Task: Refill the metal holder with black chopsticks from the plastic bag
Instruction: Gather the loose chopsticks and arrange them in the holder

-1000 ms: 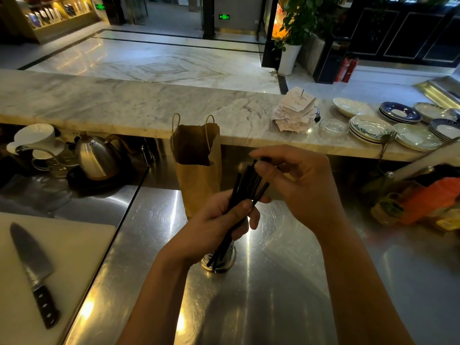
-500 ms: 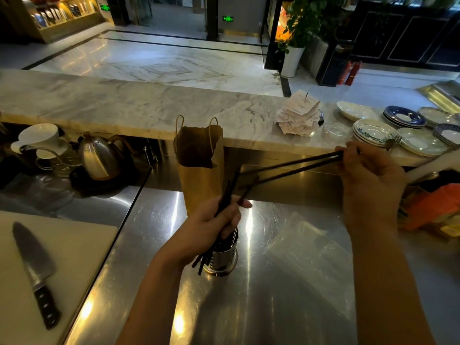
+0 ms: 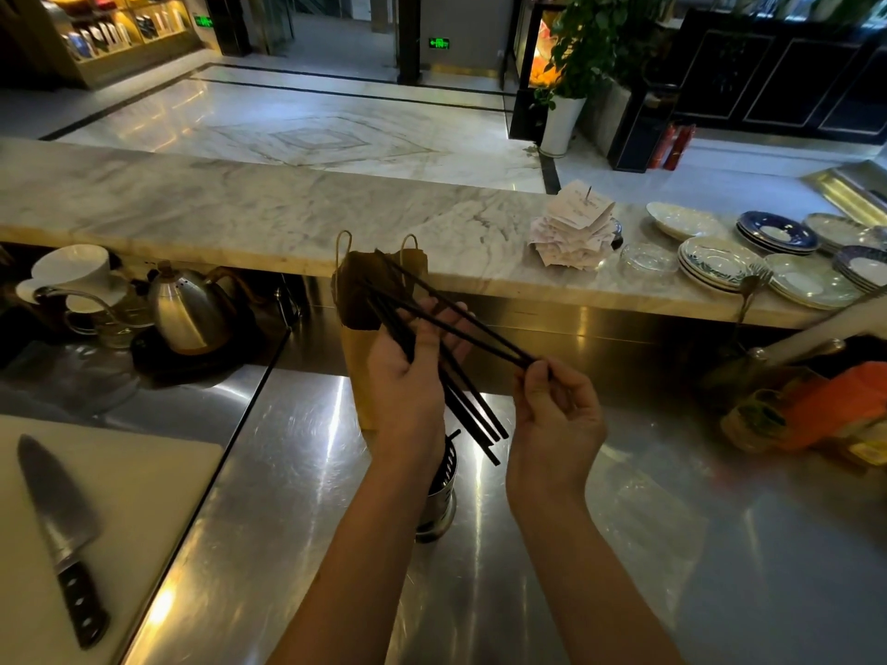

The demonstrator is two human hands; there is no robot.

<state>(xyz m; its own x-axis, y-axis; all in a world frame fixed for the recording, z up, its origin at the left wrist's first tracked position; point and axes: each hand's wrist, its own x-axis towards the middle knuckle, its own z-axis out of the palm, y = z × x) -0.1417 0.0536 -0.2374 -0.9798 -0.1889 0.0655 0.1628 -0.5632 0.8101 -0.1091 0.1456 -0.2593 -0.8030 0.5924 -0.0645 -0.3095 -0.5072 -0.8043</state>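
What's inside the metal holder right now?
One dark stick end pokes above the rim of the metal holder, likely a chopstick. The left hand and its forearm cover most of the opening, so the count inside cannot be told.

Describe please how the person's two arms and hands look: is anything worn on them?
Both forearms are bare up to the frame edge; no sleeves show. The left hand and the right hand wear no gloves. No ring, watch or bracelet is visible on the sides the camera shows.

Your left hand and right hand are bare: no gloves, rings or watch are visible. Both forearms are uncovered to the frame edge, with no sleeve in view.
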